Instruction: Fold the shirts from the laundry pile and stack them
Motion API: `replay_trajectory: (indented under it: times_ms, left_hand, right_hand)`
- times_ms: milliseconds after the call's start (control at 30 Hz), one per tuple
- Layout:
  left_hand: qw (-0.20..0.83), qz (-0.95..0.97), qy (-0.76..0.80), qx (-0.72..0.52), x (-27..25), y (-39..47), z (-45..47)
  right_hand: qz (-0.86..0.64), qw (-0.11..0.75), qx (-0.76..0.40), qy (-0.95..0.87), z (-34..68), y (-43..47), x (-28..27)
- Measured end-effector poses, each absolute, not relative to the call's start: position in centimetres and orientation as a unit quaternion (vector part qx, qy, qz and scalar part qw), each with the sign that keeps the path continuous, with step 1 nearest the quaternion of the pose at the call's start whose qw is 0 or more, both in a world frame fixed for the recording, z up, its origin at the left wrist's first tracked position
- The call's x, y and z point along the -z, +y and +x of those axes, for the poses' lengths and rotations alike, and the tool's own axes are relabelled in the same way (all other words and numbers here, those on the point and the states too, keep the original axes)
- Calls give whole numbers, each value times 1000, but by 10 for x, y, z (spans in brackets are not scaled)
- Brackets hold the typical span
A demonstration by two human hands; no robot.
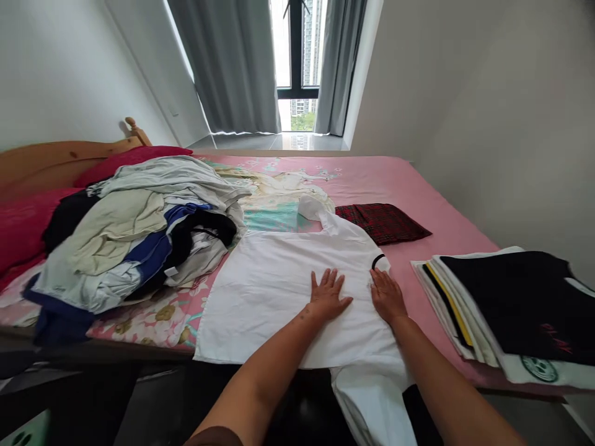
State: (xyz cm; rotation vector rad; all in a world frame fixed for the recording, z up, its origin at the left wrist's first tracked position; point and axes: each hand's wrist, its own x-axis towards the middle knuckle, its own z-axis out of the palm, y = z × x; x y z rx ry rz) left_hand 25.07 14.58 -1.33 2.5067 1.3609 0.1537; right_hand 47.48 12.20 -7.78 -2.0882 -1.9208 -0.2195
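A white short-sleeved shirt (pixel 260 291) lies spread sideways on the bed, its neckline with a black curved mark toward the right. One sleeve points away across the bed; the other hangs over the near edge. My left hand (pixel 329 294) rests flat on the middle of the shirt with its fingers spread. Beside the neckline, my right hand (pixel 387 294) lies on the fabric, fingers stretched out and close to the black mark. Neither hand grips the cloth.
A heap of loose clothes (pixel 121 241) covers the left of the bed by red pillows (pixel 28 229). Folded clothes (pixel 511 303) are stacked at the right. A folded red plaid cloth (pixel 383 222) lies behind the shirt on the pink bedsheet (pixel 385 176). Grey curtains (pixel 232 62) flank a window.
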Motion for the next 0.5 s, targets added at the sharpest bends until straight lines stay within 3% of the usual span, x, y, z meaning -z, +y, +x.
replay_trajectory:
  times_ms: [300,500]
  left_hand:
    - [22,644,763,47,0,112,-69]
    - [44,596,802,6,-7,95,-92]
  right_hand:
    - [-724,154,60,-669,479,119,83]
    - [-730,146,55,-665,478,118,82]
